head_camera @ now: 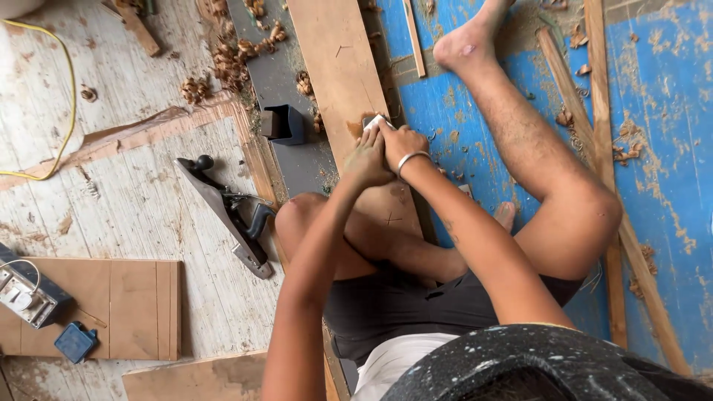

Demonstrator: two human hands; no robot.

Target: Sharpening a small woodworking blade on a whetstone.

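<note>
Both my hands press together on a small pale block, likely a sanding block (375, 120), against a long brown wooden board (338, 67) that runs under my legs. My left hand (366, 157) grips the near part of the block. Beside it, my right hand (402, 141), with a silver bangle at the wrist, closes over the block too. Most of the block is hidden by my fingers. I sit on the floor with my left knee (297, 212) bent beside the board and my right leg (535, 148) stretched along it.
A metal hand plane (230, 212) lies on the whitish floor to the left. A dark blue box-shaped part (284, 123) sits by the board. Plywood pieces (126, 304), a grey power tool (26, 295), a yellow cable (68, 96), wood shavings (230, 59) and thin slats (601, 134) on blue sheet surround me.
</note>
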